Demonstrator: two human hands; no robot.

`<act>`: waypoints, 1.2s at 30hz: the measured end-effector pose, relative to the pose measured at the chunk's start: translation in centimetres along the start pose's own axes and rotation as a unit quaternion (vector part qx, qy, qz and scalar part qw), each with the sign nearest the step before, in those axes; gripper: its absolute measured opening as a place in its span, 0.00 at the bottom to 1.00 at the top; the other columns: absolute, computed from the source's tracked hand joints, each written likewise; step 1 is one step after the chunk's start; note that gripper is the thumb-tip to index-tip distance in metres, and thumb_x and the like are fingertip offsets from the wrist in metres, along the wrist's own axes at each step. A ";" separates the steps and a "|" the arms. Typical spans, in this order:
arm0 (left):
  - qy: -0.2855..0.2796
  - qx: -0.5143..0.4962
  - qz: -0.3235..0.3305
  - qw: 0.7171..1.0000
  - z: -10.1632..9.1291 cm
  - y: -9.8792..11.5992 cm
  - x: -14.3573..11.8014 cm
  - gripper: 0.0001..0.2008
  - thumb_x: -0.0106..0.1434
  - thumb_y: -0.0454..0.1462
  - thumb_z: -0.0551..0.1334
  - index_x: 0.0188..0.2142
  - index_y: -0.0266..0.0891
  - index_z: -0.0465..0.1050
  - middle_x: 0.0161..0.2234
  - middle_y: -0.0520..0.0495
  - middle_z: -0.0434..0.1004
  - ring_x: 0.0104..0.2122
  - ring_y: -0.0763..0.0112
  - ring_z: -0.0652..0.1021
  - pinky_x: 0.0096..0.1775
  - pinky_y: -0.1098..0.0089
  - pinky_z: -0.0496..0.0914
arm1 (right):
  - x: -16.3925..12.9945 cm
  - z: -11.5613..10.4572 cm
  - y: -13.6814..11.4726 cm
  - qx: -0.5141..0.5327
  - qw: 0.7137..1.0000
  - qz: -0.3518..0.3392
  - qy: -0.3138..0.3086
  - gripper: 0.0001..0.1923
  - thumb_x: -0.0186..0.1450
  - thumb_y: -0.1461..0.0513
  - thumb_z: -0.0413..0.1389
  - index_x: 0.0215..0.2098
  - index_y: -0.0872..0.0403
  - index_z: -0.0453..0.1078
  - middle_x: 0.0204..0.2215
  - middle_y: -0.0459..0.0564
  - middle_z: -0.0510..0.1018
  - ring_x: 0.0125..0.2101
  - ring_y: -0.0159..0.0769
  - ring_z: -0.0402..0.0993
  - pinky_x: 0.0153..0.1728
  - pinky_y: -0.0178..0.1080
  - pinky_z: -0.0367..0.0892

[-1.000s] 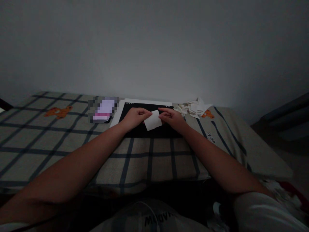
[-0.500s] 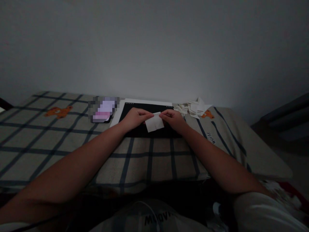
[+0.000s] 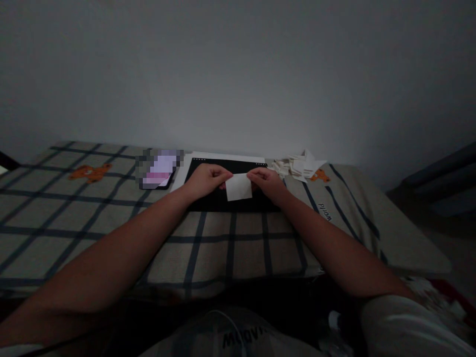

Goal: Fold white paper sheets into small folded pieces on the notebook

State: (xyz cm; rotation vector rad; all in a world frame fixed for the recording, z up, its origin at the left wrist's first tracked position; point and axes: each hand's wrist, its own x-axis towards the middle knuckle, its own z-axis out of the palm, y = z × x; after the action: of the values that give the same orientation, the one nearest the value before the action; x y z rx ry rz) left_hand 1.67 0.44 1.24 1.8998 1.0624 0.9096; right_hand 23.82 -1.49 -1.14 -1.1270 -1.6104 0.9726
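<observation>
A small white piece of paper (image 3: pixel 239 188) is stretched between my two hands, over a black flat cover or board (image 3: pixel 211 204). My left hand (image 3: pixel 208 181) pinches its upper left corner between thumb and fingers. At the upper right corner, my right hand (image 3: pixel 267 181) pinches it the same way. To the right of the black board lies a pile of folded white paper pieces (image 3: pixel 297 166). White sheets (image 3: pixel 178 181) stick out from under the board on its left and far sides.
A phone (image 3: pixel 159 171), partly blurred out, lies left of the board. The checked tablecloth (image 3: pixel 245 248) with orange bear prints covers the table, which stands against a grey wall (image 3: pixel 238 74). A thin white cable (image 3: pixel 226 317) hangs down my front.
The paper between my hands has turned from tilted to nearly level, its top edge now held at both corners. My left hand has shifted slightly left. Nothing else has visibly moved.
</observation>
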 end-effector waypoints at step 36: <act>0.010 0.031 0.005 0.999 1.0 0.2 -0.2 0.14 0.58 0.45 0.64 0.36 0.37 0.80 0.32 0.45 0.81 0.31 0.68 0.77 0.33 0.69 0.69 | -0.1 0.3 -0.2 -0.041 0.997 -0.046 0.046 0.11 0.59 0.53 0.60 0.30 0.54 0.74 0.25 0.46 0.77 0.26 0.33 0.72 0.29 0.37 0.67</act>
State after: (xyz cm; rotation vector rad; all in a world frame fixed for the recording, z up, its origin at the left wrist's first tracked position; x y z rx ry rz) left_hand 2.50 -0.12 0.92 1.9520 1.1066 0.9120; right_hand 23.47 -1.65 -1.10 -1.1274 -1.6245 0.7899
